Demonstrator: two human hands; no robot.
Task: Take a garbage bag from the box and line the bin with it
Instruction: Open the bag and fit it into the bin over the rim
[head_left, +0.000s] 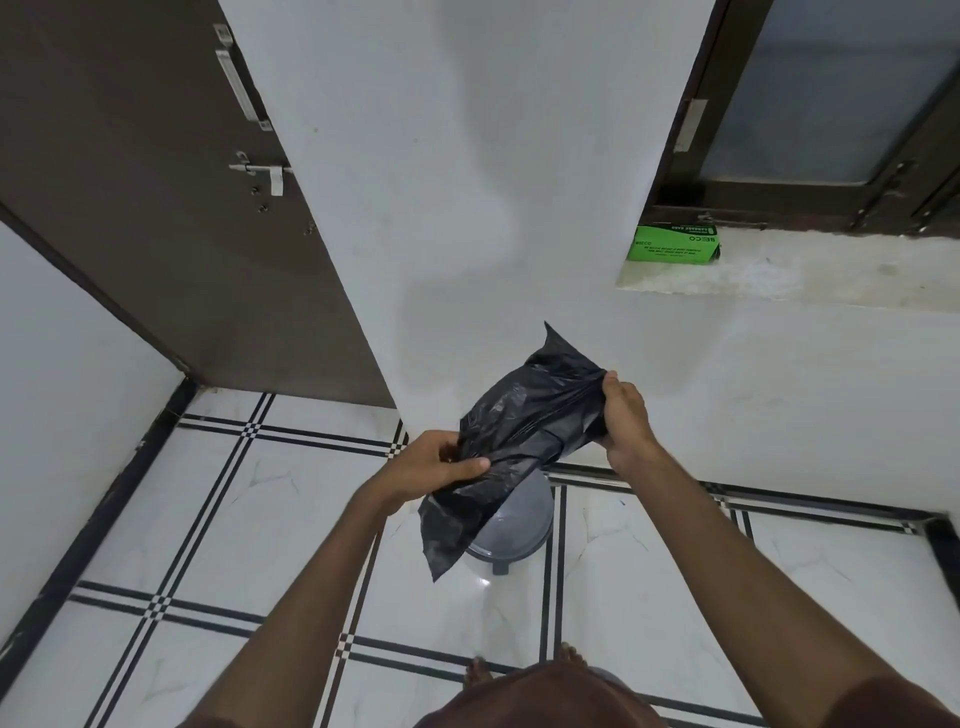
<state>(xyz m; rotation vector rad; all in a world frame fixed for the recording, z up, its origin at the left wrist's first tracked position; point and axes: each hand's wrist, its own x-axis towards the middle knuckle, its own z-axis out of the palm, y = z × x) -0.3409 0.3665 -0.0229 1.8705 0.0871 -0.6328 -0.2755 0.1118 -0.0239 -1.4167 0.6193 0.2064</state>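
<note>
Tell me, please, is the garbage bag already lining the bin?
No, the black garbage bag is crumpled in the air between the left hand and right hand, above the grey bin.

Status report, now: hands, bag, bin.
Left hand and right hand gripping black garbage bag, still bunched. Grey bin below, unlined. Nothing blocking.
</note>
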